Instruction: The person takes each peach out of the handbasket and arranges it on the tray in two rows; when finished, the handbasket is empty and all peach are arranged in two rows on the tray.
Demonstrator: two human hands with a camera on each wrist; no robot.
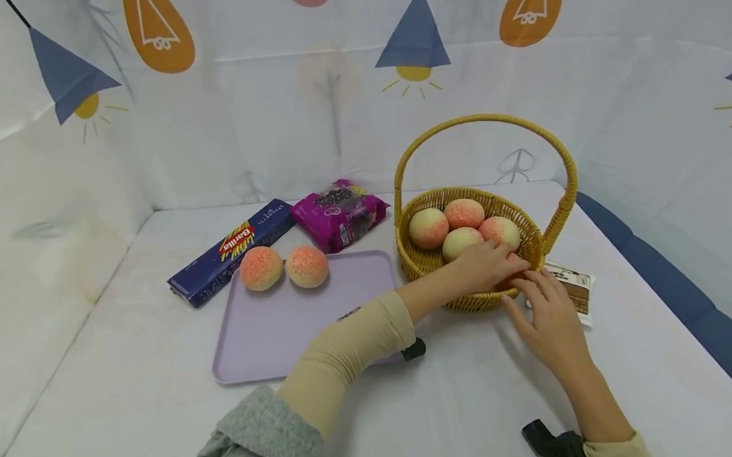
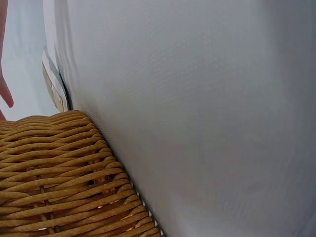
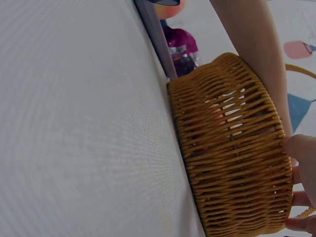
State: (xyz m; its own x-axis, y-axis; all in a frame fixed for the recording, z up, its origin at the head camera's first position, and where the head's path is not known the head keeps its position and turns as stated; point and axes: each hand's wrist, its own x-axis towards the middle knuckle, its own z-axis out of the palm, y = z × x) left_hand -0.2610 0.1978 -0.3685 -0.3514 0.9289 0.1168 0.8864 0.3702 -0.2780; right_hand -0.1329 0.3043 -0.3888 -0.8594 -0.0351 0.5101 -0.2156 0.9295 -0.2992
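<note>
A wicker basket (image 1: 468, 302) with a tall looped handle holds several peach-like fruits, one a pale and red peach (image 1: 429, 228). My left hand (image 1: 488, 265) reaches over the near side into the basket, its fingers bent round a reddish peach (image 1: 512, 257) beside the right rim. Most of that peach is hidden under the hand. At the basket's near right rim is my right hand (image 1: 550, 321), fingers spread and fingertips right at the rim. In the right wrist view, its thumb (image 3: 298, 144) overlaps the woven edge.
Left of the basket lies a purple tray (image 1: 297, 334) with two peaches (image 1: 307, 267) at its far edge. Behind it are a blue spaghetti box (image 1: 232, 253) and a magenta bag (image 1: 341, 214). A white and brown packet (image 1: 572, 290) lies by the basket's right side.
</note>
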